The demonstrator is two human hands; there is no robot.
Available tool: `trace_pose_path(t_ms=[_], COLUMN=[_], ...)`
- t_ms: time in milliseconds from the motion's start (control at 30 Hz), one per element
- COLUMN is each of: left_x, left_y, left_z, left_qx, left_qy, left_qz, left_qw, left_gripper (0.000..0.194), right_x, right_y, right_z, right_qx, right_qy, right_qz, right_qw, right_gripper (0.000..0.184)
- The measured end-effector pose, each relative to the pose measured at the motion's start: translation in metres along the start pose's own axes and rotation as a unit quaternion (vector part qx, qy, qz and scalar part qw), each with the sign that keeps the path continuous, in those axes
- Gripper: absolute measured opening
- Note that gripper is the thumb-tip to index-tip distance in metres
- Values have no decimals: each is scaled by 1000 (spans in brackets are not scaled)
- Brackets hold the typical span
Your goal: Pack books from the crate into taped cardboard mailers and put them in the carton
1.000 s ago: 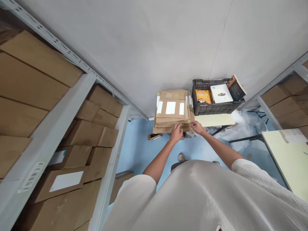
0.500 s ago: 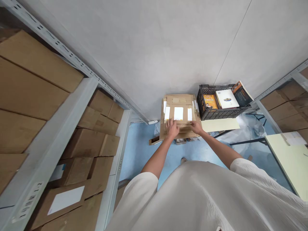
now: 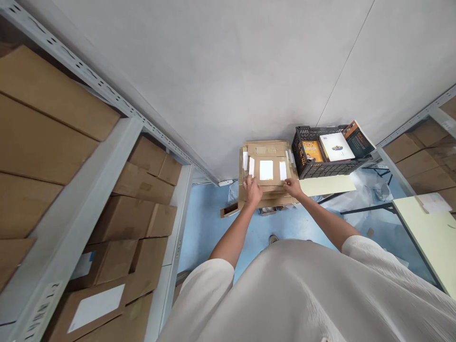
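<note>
A flattened cardboard box [image 3: 276, 166] with several white labels lies on top of a stack of flattened cardboard [image 3: 272, 195] against the wall. My left hand [image 3: 253, 191] is closed on its near left edge, thumb side toward the middle. At the near right corner, the fingers of my right hand [image 3: 293, 187] pinch the same sheet. The fingertips under the edge are hidden. The top sheet sits roughly level, its far end resting on the pile.
Right of the stack, a black plastic crate [image 3: 322, 168] holds books and stands on a pale tabletop [image 3: 327, 184]. Shelves of cardboard boxes [image 3: 124, 216] rise on the left, with more boxes [image 3: 422, 154] on the right. A second pale table [image 3: 427, 242] is at lower right.
The top cardboard sheet has shifted and turned very slightly in my hands. Both hands keep their places at its near edge. The view has tilted a little.
</note>
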State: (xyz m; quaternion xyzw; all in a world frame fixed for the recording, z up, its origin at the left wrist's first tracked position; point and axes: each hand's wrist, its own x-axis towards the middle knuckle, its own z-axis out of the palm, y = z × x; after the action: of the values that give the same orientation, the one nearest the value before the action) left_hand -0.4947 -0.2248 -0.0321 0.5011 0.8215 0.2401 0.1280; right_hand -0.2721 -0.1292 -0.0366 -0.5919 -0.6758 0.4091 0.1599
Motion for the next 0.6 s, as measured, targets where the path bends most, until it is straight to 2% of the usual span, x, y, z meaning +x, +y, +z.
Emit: trace_pose_path(t_ms=[100, 200, 300, 500, 600], left_x=[7, 14, 19, 31, 34], left_y=[-8, -18, -24, -27, -29], left_z=[-4, -8, -10, -9, -10], left_qx=[-37, -56, -82, -162, -170], left_qy=[19, 26, 30, 42, 51], left_qz=[18, 1, -29, -133, -144], left_qw=[999, 998, 996, 977, 974], left_gripper=[48, 45, 43, 42, 46], right_x=[0, -2, -3, -1, 0], right_y=[-2, -3, -1, 5, 6], right_z=[0, 1, 2, 1, 2], right_qx=[1, -8, -9, 2, 22], right_qy=[-1, -1, 7, 14, 17], right_qz=[10, 10, 0, -10, -14], right_qw=[1000, 1000, 1000, 1000, 1000], right_gripper=[39, 40, 41, 44, 53])
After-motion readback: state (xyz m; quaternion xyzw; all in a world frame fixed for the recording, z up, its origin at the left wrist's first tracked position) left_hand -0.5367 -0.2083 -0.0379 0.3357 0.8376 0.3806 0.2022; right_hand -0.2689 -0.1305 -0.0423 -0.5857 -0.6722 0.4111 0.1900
